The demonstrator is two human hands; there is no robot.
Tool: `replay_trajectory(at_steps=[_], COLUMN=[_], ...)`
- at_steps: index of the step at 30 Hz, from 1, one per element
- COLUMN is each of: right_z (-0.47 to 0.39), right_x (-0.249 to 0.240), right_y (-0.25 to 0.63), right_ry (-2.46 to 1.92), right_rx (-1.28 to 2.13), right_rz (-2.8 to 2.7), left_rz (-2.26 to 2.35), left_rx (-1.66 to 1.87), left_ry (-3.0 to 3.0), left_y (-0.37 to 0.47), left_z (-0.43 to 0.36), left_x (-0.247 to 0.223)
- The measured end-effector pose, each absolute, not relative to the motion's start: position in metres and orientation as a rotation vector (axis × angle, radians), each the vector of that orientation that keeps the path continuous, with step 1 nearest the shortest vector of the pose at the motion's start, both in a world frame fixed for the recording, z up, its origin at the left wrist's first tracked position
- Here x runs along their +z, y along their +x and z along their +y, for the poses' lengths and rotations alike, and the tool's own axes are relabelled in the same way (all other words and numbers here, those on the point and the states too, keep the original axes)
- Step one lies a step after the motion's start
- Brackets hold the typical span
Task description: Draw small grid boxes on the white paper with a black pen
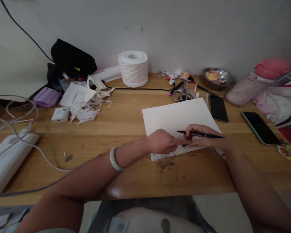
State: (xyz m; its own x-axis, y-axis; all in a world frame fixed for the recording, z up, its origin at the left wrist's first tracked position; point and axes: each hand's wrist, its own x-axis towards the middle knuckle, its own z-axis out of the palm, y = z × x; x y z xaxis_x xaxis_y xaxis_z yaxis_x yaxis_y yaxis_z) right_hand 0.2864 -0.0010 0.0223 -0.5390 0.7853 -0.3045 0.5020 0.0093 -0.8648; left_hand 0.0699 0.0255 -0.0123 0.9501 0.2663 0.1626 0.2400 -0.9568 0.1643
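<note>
A white sheet of paper (174,116) lies slightly turned on the wooden desk, with small black line drawings along its near edge. My right hand (203,137) is over the paper's right side, holding a slim black pen (208,135) whose thin tip points left, above the sheet. From the left, my left hand (161,141) reaches over the drawings and covers part of them. Its index finger is stretched out, touching the fingers of my right hand; the other fingers are curled, with no object showing in them. A pale bangle circles the left wrist.
Scissors (183,94) and markers lie behind the paper, near a metal bowl (218,79). Two phones (218,108) lie right. A white paper roll (133,69) stands at the wall. Paper scraps (83,100) and a white power strip (14,158) with cables are left.
</note>
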Motion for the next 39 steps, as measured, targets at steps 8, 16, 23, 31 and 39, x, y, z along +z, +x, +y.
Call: replay_trajectory(at_steps=[8,16,23,31,39], right_z=[-0.006,-0.001,0.003,0.003,0.006], right_x=[0.038,0.021,0.006,0.0,0.001], right_y=[0.293,0.285,0.268,0.263,0.262], right_ry=[-1.301,-1.526,-1.664,-1.705,-1.66], right_rx=[1.485,1.215,1.27,1.174,1.135], right_rz=[-1.975,-1.562,-1.479,-1.715,-1.857], left_rz=[0.415,0.382,0.311,0.313,0.294], left_rx=[0.226,0.222,0.185,0.123,0.068], left_ry=[2.99,3.004,3.014,3.019,3.029], left_y=[0.072,0.072,0.072,0.072,0.072], left_z=[0.025,0.028,0.031,0.03,0.03], left_x=[-0.007,-0.004,-0.006,-0.003,0.0])
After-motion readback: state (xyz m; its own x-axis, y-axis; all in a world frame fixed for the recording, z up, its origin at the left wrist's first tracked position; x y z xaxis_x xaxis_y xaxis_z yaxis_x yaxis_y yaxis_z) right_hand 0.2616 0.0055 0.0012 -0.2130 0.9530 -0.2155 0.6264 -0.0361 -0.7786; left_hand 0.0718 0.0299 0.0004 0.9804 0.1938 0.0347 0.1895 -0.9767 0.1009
